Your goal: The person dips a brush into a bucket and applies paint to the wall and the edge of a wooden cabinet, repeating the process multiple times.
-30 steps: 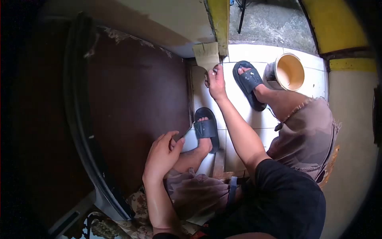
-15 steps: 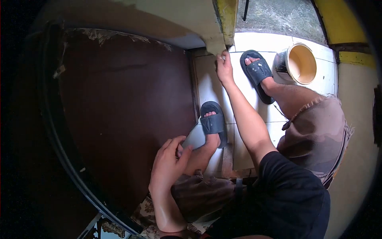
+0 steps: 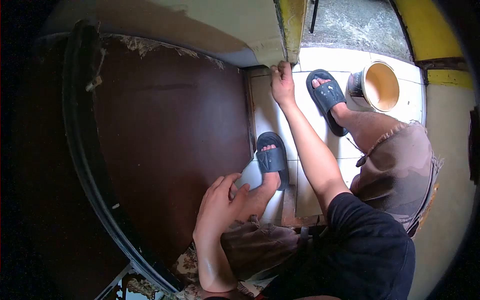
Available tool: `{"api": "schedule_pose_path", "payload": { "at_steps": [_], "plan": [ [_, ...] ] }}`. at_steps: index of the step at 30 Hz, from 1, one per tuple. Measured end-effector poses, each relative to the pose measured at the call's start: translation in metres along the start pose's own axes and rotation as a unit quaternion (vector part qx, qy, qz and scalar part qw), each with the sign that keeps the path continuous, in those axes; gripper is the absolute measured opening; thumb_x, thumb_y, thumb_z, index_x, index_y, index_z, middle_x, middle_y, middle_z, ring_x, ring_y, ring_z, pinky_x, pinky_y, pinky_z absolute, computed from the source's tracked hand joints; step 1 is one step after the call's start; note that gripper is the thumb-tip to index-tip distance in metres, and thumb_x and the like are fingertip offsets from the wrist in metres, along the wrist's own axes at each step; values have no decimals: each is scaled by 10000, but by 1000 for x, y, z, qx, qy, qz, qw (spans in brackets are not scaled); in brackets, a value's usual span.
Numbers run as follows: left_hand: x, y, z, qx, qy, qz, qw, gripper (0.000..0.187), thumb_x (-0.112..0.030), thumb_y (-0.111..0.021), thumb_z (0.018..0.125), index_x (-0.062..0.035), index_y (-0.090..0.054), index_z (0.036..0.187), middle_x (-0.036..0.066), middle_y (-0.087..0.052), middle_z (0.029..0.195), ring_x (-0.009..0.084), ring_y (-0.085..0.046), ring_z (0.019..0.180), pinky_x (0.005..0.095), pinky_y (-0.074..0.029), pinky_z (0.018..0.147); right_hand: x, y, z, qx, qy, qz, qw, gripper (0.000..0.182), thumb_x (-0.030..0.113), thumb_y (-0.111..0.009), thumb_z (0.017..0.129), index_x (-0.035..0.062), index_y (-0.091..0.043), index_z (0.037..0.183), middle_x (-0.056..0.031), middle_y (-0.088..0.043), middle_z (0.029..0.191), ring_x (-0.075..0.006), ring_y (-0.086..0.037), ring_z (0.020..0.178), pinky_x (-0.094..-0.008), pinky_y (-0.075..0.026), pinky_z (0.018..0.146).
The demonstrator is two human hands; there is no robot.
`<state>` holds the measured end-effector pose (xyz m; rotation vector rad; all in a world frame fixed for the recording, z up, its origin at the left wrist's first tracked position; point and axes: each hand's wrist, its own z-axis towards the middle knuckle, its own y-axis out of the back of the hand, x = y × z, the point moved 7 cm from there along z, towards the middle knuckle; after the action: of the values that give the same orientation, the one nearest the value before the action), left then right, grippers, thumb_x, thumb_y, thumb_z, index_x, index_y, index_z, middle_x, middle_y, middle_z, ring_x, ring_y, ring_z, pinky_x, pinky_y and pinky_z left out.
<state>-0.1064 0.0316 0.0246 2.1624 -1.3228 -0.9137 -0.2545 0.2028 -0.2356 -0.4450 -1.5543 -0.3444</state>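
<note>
At the foot of the painted wall, my right hand [image 3: 283, 84] reaches to the bottom edge beside the yellow corner post [image 3: 294, 30]. Its fingers are closed against the wall, and whatever they hold is hidden. Above it, the lower wall [image 3: 235, 30] has a darker painted area and a paler strip along the bottom. My left hand [image 3: 219, 202] hangs loosely bent over my left leg, near the dark brown panel [image 3: 170, 115]. Its thumb stands apart from the fingers, and I see nothing held in it.
A bucket [image 3: 352, 85] with a pale inside stands on the white floor tiles [image 3: 332, 57] at the right. My feet, in dark slide sandals [image 3: 327, 95], are on the tiles. Rough concrete [image 3: 357, 22] lies past the doorway. Patterned fabric [image 3: 187, 262] shows at lower left.
The view has shifted slightly, so the scene sits a little lower and to the right. My right hand now presses closer against the wall's bottom edge. My left hand keeps its pose.
</note>
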Motion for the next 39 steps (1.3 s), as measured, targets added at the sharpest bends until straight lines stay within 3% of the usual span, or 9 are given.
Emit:
{"api": "schedule_pose_path", "payload": {
  "at_steps": [2,8,9,11,15,18,21,23,39],
  "plan": [
    [-3,2,1,1,0,8,1000,340,-209,-646,836,-1,-608,1102,115,-585,827,185,-549,708,299,-455,646,-69,1,-9,-1,-71,6,997,147,176,-493,940,79,-443,1040,10,-473,722,-61,-417,562,-235,-360,477],
    [-7,-1,-1,7,-22,25,999,318,-193,-642,837,-16,-609,1099,103,-578,816,182,-548,704,296,-457,632,-155,35,-54,30,-264,-59,962,207,300,-506,938,124,-465,1038,17,-472,584,-69,-416,491,-246,-330,432],
    [-7,-1,-2,10,-10,23,1000,315,-192,-642,837,-18,-610,1097,103,-580,820,183,-549,706,294,-458,633,-156,40,-60,43,-294,-116,948,291,362,-508,917,105,-478,1049,-115,-604,687,-213,-597,724,-343,-448,694],
    [-5,-1,-2,14,3,20,1000,311,-191,-642,837,-21,-612,1096,103,-582,823,185,-551,707,292,-458,634,-151,37,-61,11,-211,-135,968,243,336,-507,927,119,-472,1032,-13,-501,576,-113,-445,456,-288,-357,405],
    [-3,0,-1,8,-10,27,1000,311,-189,-644,836,-23,-611,1097,111,-586,833,188,-556,712,291,-461,638,-157,29,-64,-4,-266,-170,949,272,361,-496,925,111,-473,1032,-45,-510,573,-148,-474,440,-310,-371,391],
    [-5,-1,-2,9,-5,25,1000,311,-186,-644,836,-22,-611,1099,117,-588,838,190,-559,716,292,-463,640,-141,24,-60,-6,-367,-136,920,306,365,-487,902,74,-486,999,-279,-615,929,-421,-590,921,-445,-436,823],
    [-7,-1,-3,15,0,24,1000,310,-183,-644,836,-22,-610,1098,118,-591,844,193,-563,723,294,-463,640,-144,22,-51,-21,-393,-139,909,308,369,-487,898,75,-485,991,-260,-621,914,-405,-597,905,-440,-438,819],
    [-8,-2,-4,20,-2,28,999,309,-183,-643,836,-22,-610,1098,118,-592,847,194,-565,727,295,-463,639,-146,21,-43,-32,-379,-139,914,293,366,-492,920,82,-466,991,-86,-520,583,-189,-474,405,-344,-357,362],
    [-9,-5,-7,15,-13,40,999,312,-197,-657,835,-27,-608,1093,101,-580,823,184,-549,700,291,-461,600,-170,17,-27,-46,-433,-97,895,262,333,-523,904,76,-487,942,-85,-503,602,-173,-439,396,-340,-325,340]
  ]
}}
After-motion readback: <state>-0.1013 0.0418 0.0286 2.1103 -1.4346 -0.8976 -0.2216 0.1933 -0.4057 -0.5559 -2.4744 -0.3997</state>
